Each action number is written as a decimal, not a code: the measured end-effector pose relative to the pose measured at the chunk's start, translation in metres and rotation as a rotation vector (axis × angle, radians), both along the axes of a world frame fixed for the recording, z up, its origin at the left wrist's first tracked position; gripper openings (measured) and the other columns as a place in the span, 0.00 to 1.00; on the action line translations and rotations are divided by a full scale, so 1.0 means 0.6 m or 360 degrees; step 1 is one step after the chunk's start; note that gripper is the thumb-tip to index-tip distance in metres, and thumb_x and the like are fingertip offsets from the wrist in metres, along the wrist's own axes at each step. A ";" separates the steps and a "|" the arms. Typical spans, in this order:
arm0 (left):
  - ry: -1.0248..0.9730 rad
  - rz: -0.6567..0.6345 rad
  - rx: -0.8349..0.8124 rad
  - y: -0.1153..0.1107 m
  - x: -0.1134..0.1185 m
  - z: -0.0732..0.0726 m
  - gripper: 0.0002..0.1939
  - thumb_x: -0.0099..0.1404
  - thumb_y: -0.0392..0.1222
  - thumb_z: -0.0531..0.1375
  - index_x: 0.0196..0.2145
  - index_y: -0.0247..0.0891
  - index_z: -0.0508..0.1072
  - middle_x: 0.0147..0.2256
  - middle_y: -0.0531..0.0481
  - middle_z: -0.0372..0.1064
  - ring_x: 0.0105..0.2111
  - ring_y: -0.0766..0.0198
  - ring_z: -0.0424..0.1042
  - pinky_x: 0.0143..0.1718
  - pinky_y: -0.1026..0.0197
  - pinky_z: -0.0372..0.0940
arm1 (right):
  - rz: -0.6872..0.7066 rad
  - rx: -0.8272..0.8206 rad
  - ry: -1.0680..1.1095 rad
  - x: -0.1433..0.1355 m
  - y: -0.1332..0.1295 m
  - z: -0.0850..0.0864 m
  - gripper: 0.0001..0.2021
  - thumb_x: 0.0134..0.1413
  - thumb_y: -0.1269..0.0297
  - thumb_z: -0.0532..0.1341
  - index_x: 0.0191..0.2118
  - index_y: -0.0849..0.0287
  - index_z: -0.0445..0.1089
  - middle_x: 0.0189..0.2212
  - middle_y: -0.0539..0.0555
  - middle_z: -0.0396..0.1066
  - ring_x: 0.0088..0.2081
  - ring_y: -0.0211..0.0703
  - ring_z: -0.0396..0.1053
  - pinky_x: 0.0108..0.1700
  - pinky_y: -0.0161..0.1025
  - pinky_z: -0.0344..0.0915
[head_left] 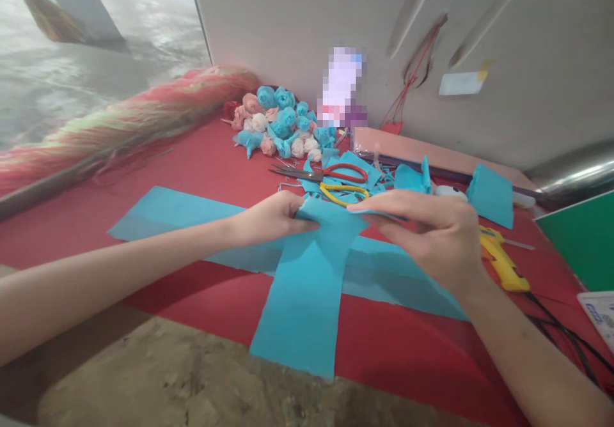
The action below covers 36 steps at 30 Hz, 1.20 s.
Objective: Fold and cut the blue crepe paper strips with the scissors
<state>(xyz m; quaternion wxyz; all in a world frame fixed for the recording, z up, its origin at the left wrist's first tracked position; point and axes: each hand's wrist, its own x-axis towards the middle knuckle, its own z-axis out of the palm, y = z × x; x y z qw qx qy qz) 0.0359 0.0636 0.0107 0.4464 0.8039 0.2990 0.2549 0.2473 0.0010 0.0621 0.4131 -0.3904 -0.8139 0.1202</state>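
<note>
While both of your hands work at the far end of a blue strip (307,293), its near end hangs down toward you, past the front edge of the red bench (206,142). Left hand (271,219): thumb and fingers pinched on the upper left corner. Right hand (432,235): thumb and fingers closed on the upper right edge, where the paper turns outward. The hands are apart, the paper spanning between them; the two-sided grip presumably keeps that end spread and steady.

A longer blue sheet (182,213) lies crosswise beneath, flat on the bench, likely left there for working room. Scissors (343,172) rest on blue scraps (355,158) just beyond your fingers, probably parked within easy reach. Paper flowers (288,117) are heaped farther back, perhaps to keep them from being crushed. The yellow glue gun (503,264) lies to your right, its cord trailing off that side, seemingly clear of the paper.
</note>
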 end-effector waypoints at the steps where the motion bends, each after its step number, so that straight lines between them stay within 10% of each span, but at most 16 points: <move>1: 0.0016 -0.0021 -0.0018 0.005 -0.002 0.002 0.08 0.58 0.38 0.59 0.34 0.35 0.78 0.32 0.52 0.78 0.31 0.61 0.76 0.31 0.65 0.69 | 0.0070 0.0064 -0.0074 -0.001 -0.005 -0.002 0.10 0.52 0.75 0.62 0.37 0.53 0.76 0.34 0.47 0.78 0.37 0.40 0.75 0.41 0.37 0.73; 9: -0.0013 -0.0086 -0.0356 0.018 -0.008 0.001 0.12 0.59 0.34 0.57 0.40 0.36 0.76 0.37 0.51 0.78 0.37 0.64 0.76 0.39 0.64 0.71 | 0.0321 0.0539 -0.0570 -0.018 -0.057 -0.062 0.12 0.55 0.79 0.55 0.41 0.67 0.72 0.43 0.57 0.75 0.46 0.45 0.72 0.46 0.41 0.72; 23: -0.0002 -0.0182 -0.0113 0.022 -0.024 -0.022 0.12 0.60 0.30 0.55 0.38 0.35 0.77 0.44 0.47 0.75 0.47 0.62 0.73 0.49 0.62 0.67 | 0.0436 0.0441 -0.0836 -0.035 -0.098 -0.116 0.17 0.61 0.76 0.47 0.42 0.65 0.73 0.45 0.56 0.74 0.47 0.43 0.71 0.42 0.41 0.72; 31: 0.0141 -0.0197 0.0790 0.017 -0.040 -0.019 0.18 0.59 0.26 0.51 0.41 0.36 0.76 0.41 0.46 0.75 0.41 0.64 0.74 0.44 0.64 0.68 | 0.0455 0.0430 -0.0867 -0.037 -0.102 -0.118 0.17 0.62 0.76 0.47 0.41 0.65 0.73 0.46 0.56 0.74 0.47 0.43 0.71 0.42 0.41 0.72; 36: 0.0234 -0.0130 0.0901 0.007 -0.060 -0.024 0.14 0.64 0.32 0.51 0.40 0.35 0.76 0.37 0.45 0.76 0.35 0.65 0.74 0.38 0.67 0.67 | 0.0445 0.0408 -0.0868 -0.037 -0.102 -0.116 0.17 0.62 0.76 0.47 0.41 0.64 0.73 0.46 0.54 0.74 0.47 0.43 0.71 0.43 0.41 0.71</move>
